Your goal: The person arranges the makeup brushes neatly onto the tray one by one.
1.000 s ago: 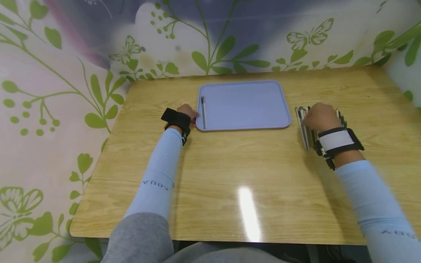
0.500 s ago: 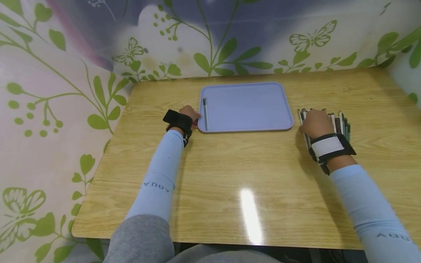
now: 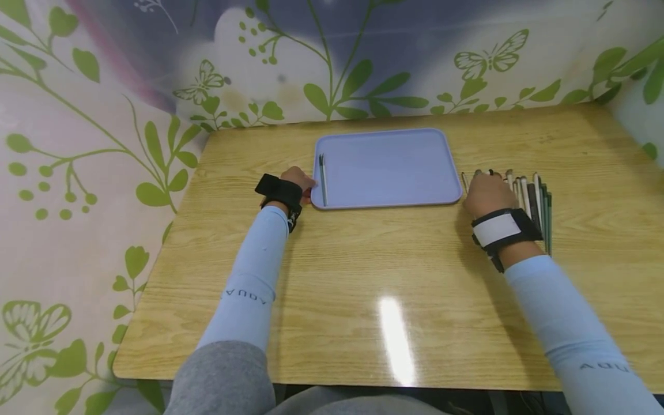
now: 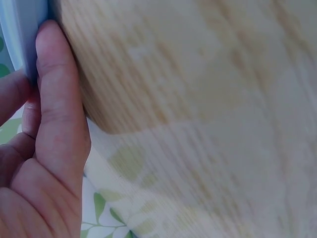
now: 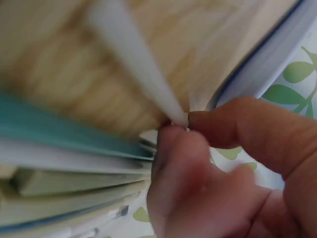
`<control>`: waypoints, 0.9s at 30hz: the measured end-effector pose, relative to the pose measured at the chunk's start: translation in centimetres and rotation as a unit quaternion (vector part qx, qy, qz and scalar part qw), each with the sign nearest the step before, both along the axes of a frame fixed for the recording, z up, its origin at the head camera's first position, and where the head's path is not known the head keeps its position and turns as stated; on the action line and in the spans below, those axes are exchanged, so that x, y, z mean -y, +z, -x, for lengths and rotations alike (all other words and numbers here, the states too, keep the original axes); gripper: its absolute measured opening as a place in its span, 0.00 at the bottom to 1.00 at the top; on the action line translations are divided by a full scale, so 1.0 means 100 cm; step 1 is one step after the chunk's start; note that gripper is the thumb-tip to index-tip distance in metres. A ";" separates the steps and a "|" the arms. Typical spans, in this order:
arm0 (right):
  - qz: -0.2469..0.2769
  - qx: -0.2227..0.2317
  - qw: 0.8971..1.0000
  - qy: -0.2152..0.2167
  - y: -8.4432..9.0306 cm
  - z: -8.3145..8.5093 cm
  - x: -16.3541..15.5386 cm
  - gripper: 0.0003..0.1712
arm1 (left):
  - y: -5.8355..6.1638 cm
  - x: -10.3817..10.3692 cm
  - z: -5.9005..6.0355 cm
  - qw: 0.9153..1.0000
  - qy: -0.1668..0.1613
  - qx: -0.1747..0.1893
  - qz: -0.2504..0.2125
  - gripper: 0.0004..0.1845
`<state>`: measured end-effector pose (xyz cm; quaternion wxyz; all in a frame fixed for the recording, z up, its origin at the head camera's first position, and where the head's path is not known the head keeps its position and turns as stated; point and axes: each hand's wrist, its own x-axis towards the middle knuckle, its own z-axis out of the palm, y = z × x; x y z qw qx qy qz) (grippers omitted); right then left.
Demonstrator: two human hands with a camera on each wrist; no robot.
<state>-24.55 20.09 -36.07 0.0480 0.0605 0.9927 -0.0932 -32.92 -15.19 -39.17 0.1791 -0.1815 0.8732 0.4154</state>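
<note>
My left hand point(image 3: 298, 180) pinches the left rim of a lilac rectangular tray point(image 3: 386, 167), thumb and fingers on either side of it in the left wrist view. Along the tray's left side lies a slim paintbrush point(image 3: 324, 180) with a dark tip. To the right of the tray, my right hand point(image 3: 489, 195) pinches a thin pale paintbrush point(image 5: 136, 64) between thumb and index finger; in the head view the hand hides most of it. Several more paintbrushes point(image 3: 533, 199), white, black and green, lie side by side to the right of that hand, partly covered by the wrist.
The wooden table point(image 3: 342, 276) carries everything, with a bright light reflection near its front. A wall point(image 3: 249, 69) printed with leaves and butterflies stands behind and to the left. Each wrist wears a black strap point(image 3: 505, 227).
My right hand has moved left across the row of brushes and now pinches one away from the others, closer to the tray. The left hand keeps its hold on the tray rim.
</note>
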 end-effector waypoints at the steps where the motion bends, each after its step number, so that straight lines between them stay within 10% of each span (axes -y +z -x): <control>1: -0.010 0.006 1.000 -0.010 -0.001 0.002 0.002 0.20 | 0.001 0.000 0.000 1.000 0.000 0.001 0.001 0.11; 14: -0.038 -0.006 0.999 0.001 0.003 0.002 0.004 0.14 | -0.002 0.002 -0.001 1.000 0.004 -0.002 -0.023 0.12; 27: 0.064 -0.071 0.995 0.040 0.047 0.026 0.063 0.20 | -0.005 0.001 0.000 0.999 0.009 -0.015 -0.037 0.10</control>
